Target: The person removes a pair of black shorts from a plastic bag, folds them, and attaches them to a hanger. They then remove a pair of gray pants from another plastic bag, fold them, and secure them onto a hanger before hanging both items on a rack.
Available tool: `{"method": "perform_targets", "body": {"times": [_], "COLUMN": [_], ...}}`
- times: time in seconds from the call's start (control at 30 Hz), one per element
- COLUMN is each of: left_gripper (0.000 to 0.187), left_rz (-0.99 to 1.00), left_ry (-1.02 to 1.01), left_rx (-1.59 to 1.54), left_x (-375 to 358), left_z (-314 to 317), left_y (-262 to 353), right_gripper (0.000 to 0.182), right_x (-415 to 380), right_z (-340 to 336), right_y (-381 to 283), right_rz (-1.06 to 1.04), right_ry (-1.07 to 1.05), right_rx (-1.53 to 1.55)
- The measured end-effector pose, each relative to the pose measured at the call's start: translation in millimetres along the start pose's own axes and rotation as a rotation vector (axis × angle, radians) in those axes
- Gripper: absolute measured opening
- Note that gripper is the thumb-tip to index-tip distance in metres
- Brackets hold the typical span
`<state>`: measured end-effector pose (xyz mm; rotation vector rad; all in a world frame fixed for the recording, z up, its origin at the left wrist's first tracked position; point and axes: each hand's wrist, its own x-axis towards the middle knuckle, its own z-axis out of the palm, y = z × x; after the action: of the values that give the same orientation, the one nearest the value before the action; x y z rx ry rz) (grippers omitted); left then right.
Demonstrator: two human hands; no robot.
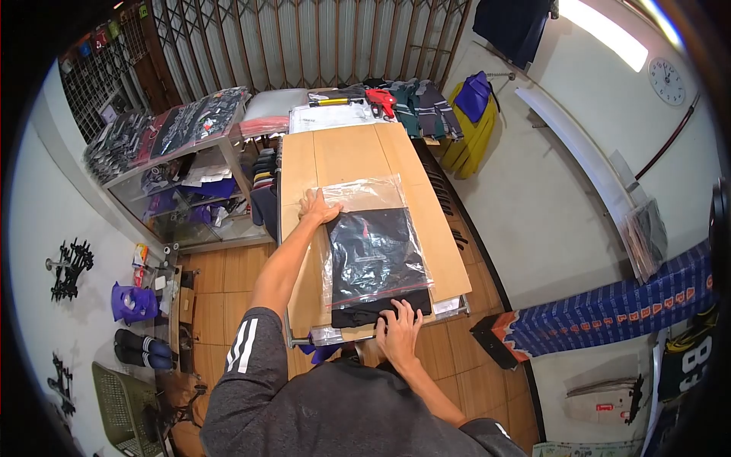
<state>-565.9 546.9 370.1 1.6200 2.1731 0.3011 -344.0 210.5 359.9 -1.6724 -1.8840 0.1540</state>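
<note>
A folded black garment [369, 259] lies mostly inside a clear plastic bag [362, 194] on a wooden board table. Its near end sticks out of the bag beyond a red strip. My left hand [317, 206] rests at the bag's upper left edge, its thumb on the plastic and its fingers against the board. At the near end, my right hand [400, 329] has its fingers spread and bent, the tips touching the black cloth that is outside the bag.
The wooden table [304, 160] has metal rails at its edge. Beyond it lie folded clothes and a red object [381, 101]. A glass display case [179, 186] is on the left, a green basket [122, 411] at lower left, and a blue banner [609, 305] on the right.
</note>
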Motion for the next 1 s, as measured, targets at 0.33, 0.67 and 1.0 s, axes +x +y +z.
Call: {"method": "perform_targets", "body": {"times": [0.33,0.67,1.0], "left_gripper": [0.053,0.024,0.02], "left_rz": [-0.269,0.002,0.417], "left_ry": [0.17,0.162,0.356], "left_rx": [-0.416,-1.061,-1.038], "left_x": [61.3,101.2,25.2], "left_z": [35.0,7.6,-163.5], "left_y": [-16.9,-17.0,86.0], "right_gripper": [0.051,0.068,0.069], "right_x": [0.5,-8.1,-6.0], "right_z": [2.4,9.2,6.8], "right_y": [1.1,19.3,22.4], "right_rz": [0.14,0.083,0.054], "right_ry": [-0.03,-0.161,-0.11], "right_rx": [0.037,-0.075,-0.086]}}
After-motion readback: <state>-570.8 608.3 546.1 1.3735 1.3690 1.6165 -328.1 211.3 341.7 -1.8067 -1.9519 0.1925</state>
